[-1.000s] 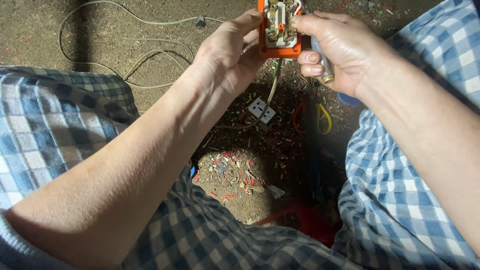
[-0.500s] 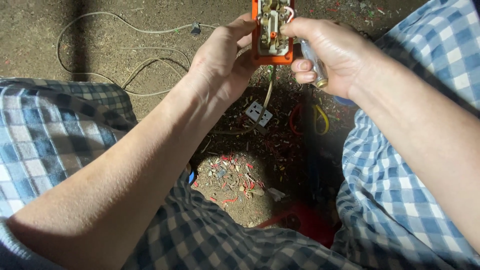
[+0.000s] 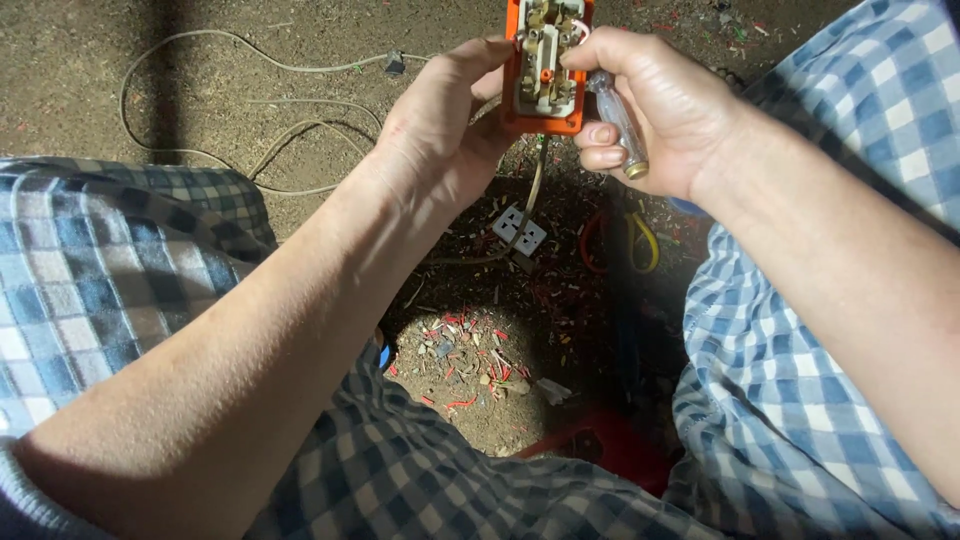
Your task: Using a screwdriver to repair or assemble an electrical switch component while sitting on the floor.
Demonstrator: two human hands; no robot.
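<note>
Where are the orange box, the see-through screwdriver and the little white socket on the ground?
orange box [image 3: 545, 122]: head view, on its lower orange edge.
see-through screwdriver [image 3: 620, 125]: head view, on its clear handle.
little white socket [image 3: 520, 231]: head view, on its white face.

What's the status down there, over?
Left hand holds orange socket. Right hand grips screwdriver, tip at socket. Nothing between them.

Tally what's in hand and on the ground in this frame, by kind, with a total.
Orange socket housing with exposed contacts, in the left hand: 1
Clear-handled screwdriver, in the right hand: 1
White socket plate on the ground: 1
Loose pale cable on the ground: 1
Pliers with yellow and red handles: 1
Total: 5
</note>
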